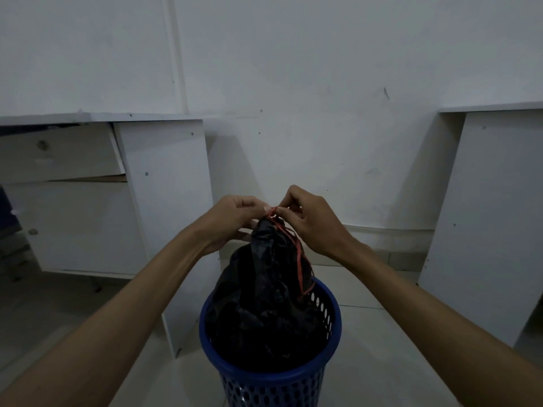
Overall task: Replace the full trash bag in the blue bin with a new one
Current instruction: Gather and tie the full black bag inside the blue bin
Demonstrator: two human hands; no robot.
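Bin [270,374]: blue moulded plastic, perforated wall, smooth rim with a dull sheen.
Trash bag [264,304]: thin black plastic film, crumpled, faintly glossy on its folds.
String [298,257]: red twisted fibre, rough.
Cabinet [164,183]: white laminated board, matt, scuffed.
Wall [293,69]: white paint, matt, marked.
Floor [382,362]: pale tile, smooth.

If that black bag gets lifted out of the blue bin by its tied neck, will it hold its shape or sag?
Probably sag: the black bag is thin, crumpled film, already gathered into a limp neck under both hands. It bulges above the blue bin rim, so it may feel fairly weighty. The perforated bin looks light and could lift along with it.
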